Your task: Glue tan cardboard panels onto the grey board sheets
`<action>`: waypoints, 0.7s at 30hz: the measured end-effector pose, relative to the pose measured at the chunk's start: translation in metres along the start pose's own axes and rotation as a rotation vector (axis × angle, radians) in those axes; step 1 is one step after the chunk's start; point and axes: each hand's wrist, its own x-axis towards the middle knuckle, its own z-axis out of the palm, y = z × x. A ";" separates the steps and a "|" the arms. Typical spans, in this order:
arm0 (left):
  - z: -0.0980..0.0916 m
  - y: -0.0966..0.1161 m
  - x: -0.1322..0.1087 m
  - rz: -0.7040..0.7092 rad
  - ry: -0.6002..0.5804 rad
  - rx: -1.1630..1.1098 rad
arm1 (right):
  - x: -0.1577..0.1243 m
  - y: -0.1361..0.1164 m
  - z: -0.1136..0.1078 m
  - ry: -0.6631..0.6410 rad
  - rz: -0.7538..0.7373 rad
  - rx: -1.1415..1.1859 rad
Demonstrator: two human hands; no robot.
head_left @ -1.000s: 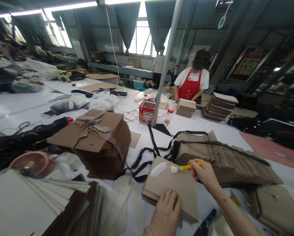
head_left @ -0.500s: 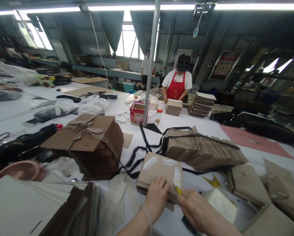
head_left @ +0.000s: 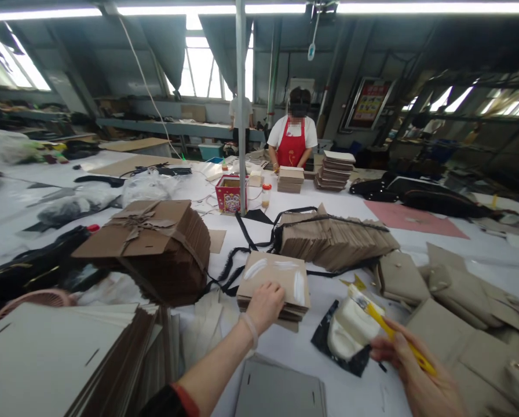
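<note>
My left hand (head_left: 266, 304) lies on a small stack of beige panels, its fingers curled at the near edge of the top panel (head_left: 281, 272). Curved white streaks, like glue, mark that panel along its left, far and right sides. My right hand (head_left: 416, 359) is closed around the yellow handle of a brush (head_left: 383, 321). The bristle end is over the rim of a whitish tub (head_left: 350, 330), which stands on a dark, stained sheet. My left thumb is hidden.
A tied bundle of brown boards (head_left: 155, 237) stands left, above a pile of grey-white boards (head_left: 46, 353). Grey boards (head_left: 279, 391) lie near me. Strapped beige pieces (head_left: 337, 237) are behind the stack, beige pouches (head_left: 454, 324) at right. A metal pole (head_left: 241, 116) rises ahead; a co-worker (head_left: 292, 139) stands beyond.
My right hand has carried the brush from the panel's right side to the tub on the right. My left hand stays on the panel, fingers now more curled. The view has shifted right.
</note>
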 end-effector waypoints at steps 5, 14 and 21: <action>-0.049 0.023 -0.011 -0.150 0.468 -0.312 | -0.044 0.033 0.017 -0.042 0.212 0.084; -0.040 0.097 -0.103 -0.973 0.593 -1.693 | -0.124 0.052 0.084 0.042 0.172 0.117; 0.003 0.070 -0.209 -1.164 0.286 -1.554 | -0.170 0.102 0.031 -0.122 0.140 -0.305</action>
